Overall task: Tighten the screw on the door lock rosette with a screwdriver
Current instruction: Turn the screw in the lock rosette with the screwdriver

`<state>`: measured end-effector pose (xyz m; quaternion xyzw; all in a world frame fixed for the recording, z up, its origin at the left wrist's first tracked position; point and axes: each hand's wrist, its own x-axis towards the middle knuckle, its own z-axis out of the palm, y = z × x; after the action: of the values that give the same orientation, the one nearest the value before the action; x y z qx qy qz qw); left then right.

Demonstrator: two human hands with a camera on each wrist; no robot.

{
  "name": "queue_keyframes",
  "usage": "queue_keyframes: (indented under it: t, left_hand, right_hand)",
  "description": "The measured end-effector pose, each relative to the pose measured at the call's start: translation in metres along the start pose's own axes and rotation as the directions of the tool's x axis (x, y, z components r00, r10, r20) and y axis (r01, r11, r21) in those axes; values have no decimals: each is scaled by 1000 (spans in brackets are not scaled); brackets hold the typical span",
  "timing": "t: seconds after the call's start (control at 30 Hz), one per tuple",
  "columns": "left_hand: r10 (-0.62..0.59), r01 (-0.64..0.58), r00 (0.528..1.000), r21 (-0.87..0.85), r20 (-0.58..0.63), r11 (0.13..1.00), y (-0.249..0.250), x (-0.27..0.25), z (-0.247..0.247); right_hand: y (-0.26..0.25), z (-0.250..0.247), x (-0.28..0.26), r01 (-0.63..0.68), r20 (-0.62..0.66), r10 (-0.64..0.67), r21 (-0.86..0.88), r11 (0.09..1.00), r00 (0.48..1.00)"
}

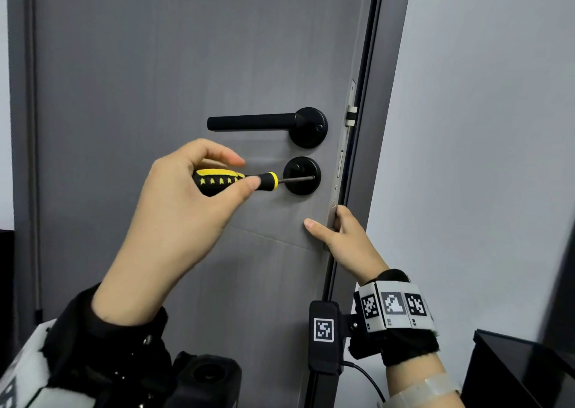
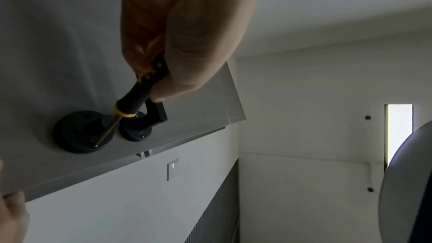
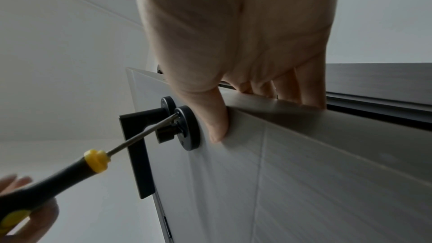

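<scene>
On lock rosette (image 1: 301, 175): screwdriver (image 1: 236, 181) tip; no readable writing

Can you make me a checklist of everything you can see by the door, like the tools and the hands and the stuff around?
Surface: grey door, standing ajar from its frame.
Job's things: black-and-yellow screwdriver, tip at the right side of the lower round lock rosette; the screw itself is hidden by the tip. The black lever handle sits above.
Clutter: nothing seen.
Hands: left hand grips the screwdriver handle; right hand holds the door's edge, thumb on the face, fingers wrapped behind.
Cables: thin black cable by the right wrist camera.
Surroundings: pale wall, light switch, dark furniture at lower right.
</scene>
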<state>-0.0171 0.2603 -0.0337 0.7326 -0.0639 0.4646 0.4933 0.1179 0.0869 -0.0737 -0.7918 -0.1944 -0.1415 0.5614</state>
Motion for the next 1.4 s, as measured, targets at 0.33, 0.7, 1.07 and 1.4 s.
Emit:
queue_keyframes:
  t: [0.33,0.7,1.07,1.4]
  left_hand:
    - [-47,46,999,150,3,988,3,2,-1]
    - [-34,36,999,98,-30,995,6,-3,2]
    - [-20,22,1000,125,-13,992,6,0,-3]
    - [-42,37,997,84,61,996,6,-3,0]
  right_hand:
    - [2,2,1,4,-3,-4,16,1000,1000]
    - [-1,0,0,5,1,-5,3,1000,1000]
    - [-1,0,0,4,-3,-4,2,1000,1000]
    - [0,2,1,-1,-8,2,26,1000,1000]
